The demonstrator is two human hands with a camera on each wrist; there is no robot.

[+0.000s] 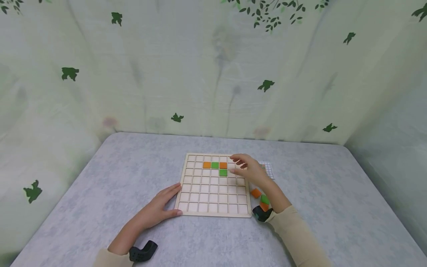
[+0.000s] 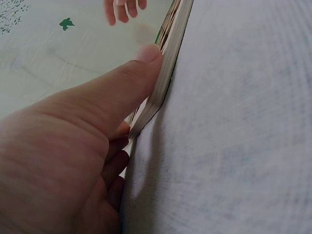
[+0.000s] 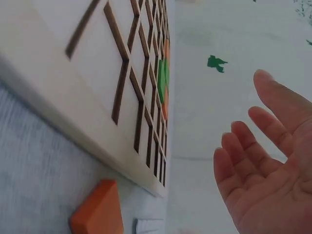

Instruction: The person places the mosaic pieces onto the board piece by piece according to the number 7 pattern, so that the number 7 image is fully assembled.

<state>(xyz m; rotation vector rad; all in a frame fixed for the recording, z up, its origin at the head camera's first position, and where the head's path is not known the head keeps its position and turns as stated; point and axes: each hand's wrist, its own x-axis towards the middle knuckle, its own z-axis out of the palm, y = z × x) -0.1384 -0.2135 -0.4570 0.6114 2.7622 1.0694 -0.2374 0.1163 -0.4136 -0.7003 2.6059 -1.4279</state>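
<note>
sleeves [image 1: 297,233], left hand [image 1: 156,208] spread along left edge of grid board [image 1: 213,197], right hand [image 1: 251,170] spread in air above

Soft diffuse light, dimmer wrist views (foreground slightly blurred), faint shadow on board [image 1: 213,188]

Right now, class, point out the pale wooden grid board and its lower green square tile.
Pale wooden grid board [image 1: 213,188]: head view, a bare central cell.
Lower green square tile [image 1: 223,172]: head view, its top face.
</note>
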